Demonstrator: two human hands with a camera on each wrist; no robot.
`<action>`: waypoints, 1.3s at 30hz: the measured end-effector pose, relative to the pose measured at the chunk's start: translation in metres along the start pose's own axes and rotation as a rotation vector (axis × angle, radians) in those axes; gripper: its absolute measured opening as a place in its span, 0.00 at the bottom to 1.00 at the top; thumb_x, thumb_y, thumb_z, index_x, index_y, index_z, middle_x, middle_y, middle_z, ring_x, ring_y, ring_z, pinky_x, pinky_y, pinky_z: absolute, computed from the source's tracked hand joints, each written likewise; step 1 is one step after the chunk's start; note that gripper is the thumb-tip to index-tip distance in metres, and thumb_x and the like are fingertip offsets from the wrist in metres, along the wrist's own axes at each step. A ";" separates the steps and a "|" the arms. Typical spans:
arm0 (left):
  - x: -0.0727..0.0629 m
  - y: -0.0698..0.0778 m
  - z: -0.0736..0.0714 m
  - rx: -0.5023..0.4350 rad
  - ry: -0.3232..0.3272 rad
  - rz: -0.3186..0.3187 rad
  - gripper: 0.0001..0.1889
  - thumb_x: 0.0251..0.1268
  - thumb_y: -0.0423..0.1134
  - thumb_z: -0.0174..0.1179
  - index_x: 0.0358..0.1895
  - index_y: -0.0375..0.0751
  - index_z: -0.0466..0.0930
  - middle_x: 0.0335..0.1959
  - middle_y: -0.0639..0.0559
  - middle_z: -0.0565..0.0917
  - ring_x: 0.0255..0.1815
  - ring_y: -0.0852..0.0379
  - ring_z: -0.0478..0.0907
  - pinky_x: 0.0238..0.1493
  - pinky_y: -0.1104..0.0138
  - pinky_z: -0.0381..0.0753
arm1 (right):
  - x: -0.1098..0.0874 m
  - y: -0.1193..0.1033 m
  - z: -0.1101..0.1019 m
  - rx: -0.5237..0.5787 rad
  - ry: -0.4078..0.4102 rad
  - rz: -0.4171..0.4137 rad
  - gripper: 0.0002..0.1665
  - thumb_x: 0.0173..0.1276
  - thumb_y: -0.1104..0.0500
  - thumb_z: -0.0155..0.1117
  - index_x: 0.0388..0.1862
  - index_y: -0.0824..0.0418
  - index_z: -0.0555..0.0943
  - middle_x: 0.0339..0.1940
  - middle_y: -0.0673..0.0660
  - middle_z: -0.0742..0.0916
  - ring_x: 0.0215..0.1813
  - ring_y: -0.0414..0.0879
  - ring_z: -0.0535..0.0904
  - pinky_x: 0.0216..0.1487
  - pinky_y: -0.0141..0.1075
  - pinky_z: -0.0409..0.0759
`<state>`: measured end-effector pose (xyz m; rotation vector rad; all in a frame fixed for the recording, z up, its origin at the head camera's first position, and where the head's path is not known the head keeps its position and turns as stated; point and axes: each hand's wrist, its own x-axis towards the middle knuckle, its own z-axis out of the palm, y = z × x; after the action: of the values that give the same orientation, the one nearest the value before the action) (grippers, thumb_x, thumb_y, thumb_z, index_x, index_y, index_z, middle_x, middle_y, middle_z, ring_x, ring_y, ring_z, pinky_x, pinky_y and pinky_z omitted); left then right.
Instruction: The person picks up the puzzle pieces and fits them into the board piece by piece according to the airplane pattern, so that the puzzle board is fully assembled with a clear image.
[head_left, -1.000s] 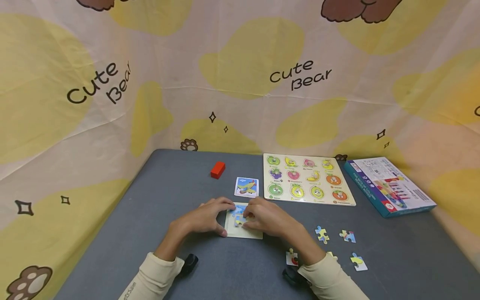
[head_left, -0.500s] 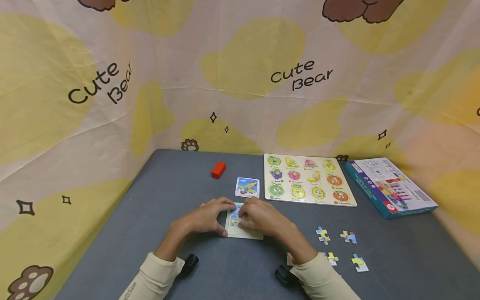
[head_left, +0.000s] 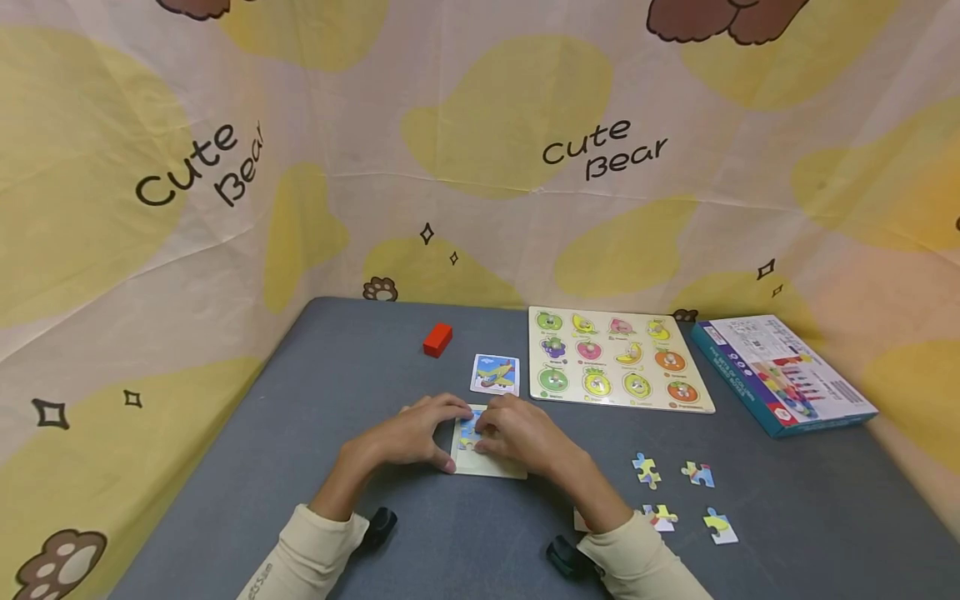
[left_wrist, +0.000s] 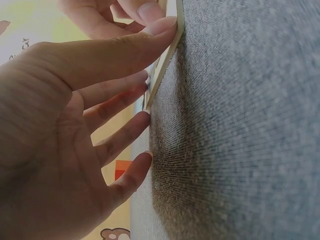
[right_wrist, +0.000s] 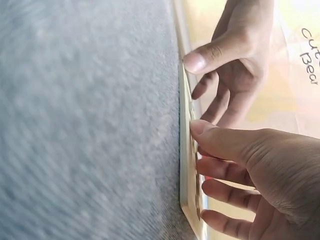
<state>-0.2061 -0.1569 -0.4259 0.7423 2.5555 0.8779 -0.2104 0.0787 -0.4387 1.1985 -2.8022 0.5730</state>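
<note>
A small pale puzzle tray lies on the table with blue puzzle pieces along its left side. My left hand holds the tray at its left edge, thumb on the near corner and fingertips toward the far corner. The left wrist view shows that thumb at the tray's edge. Over the tray's right part, my right hand has its thumb and fingers curled onto a puzzle piece, mostly hidden beneath them. In the right wrist view the right thumb rests right at the tray surface.
Behind the tray lies an airplane picture card, with a red block farther left. A fruit board and a teal-sided box lie at the back right. Several loose puzzle pieces are at right, some partly behind the right forearm.
My right hand has shifted slightly left over the tray, bringing the puzzle piece against the others at the left. My left hand has stayed in place.
</note>
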 end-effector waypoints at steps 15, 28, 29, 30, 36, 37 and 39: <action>-0.001 0.000 -0.001 0.025 0.014 0.032 0.38 0.51 0.39 0.81 0.69 0.40 0.80 0.71 0.50 0.76 0.70 0.42 0.70 0.68 0.36 0.63 | 0.001 -0.008 0.002 -0.025 0.044 0.081 0.13 0.66 0.52 0.80 0.47 0.54 0.93 0.38 0.49 0.88 0.43 0.44 0.83 0.42 0.40 0.82; 0.002 -0.001 0.000 0.013 0.006 0.007 0.37 0.52 0.38 0.81 0.69 0.42 0.80 0.71 0.50 0.76 0.71 0.42 0.70 0.69 0.35 0.62 | 0.000 -0.007 0.000 -0.005 0.007 0.089 0.10 0.68 0.54 0.78 0.46 0.54 0.94 0.40 0.50 0.88 0.45 0.44 0.81 0.42 0.39 0.79; 0.002 -0.001 0.000 0.011 0.006 0.007 0.37 0.52 0.38 0.81 0.69 0.42 0.80 0.71 0.50 0.76 0.71 0.42 0.69 0.70 0.35 0.62 | 0.000 -0.008 -0.001 -0.003 0.005 0.092 0.10 0.68 0.54 0.78 0.46 0.54 0.94 0.40 0.50 0.88 0.46 0.44 0.81 0.42 0.40 0.79; 0.002 -0.001 0.000 0.010 0.006 0.007 0.36 0.52 0.38 0.80 0.69 0.42 0.80 0.71 0.50 0.76 0.71 0.42 0.70 0.70 0.35 0.62 | -0.001 -0.008 -0.001 0.000 0.002 0.094 0.10 0.68 0.54 0.78 0.46 0.54 0.94 0.40 0.50 0.88 0.46 0.44 0.81 0.42 0.40 0.79; 0.002 -0.001 0.000 0.000 0.005 0.003 0.36 0.53 0.37 0.80 0.69 0.42 0.80 0.71 0.51 0.76 0.72 0.42 0.69 0.70 0.35 0.61 | -0.002 -0.008 -0.002 -0.006 -0.009 0.093 0.10 0.68 0.53 0.78 0.47 0.51 0.94 0.40 0.48 0.87 0.45 0.43 0.80 0.41 0.37 0.78; 0.002 -0.001 0.000 0.000 0.005 0.004 0.36 0.53 0.37 0.80 0.69 0.42 0.80 0.71 0.51 0.76 0.72 0.42 0.69 0.70 0.35 0.61 | -0.002 -0.008 -0.002 -0.008 -0.009 0.092 0.10 0.68 0.53 0.78 0.47 0.50 0.94 0.40 0.48 0.87 0.44 0.42 0.80 0.40 0.37 0.78; 0.002 -0.002 0.000 0.001 0.007 0.005 0.36 0.53 0.37 0.80 0.69 0.42 0.80 0.71 0.51 0.76 0.72 0.42 0.69 0.70 0.35 0.61 | -0.002 -0.008 -0.002 -0.006 -0.012 0.091 0.10 0.68 0.52 0.77 0.47 0.49 0.94 0.40 0.47 0.87 0.43 0.41 0.78 0.39 0.35 0.76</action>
<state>-0.2080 -0.1566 -0.4276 0.7480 2.5612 0.8823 -0.2036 0.0754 -0.4346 1.0821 -2.8788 0.5640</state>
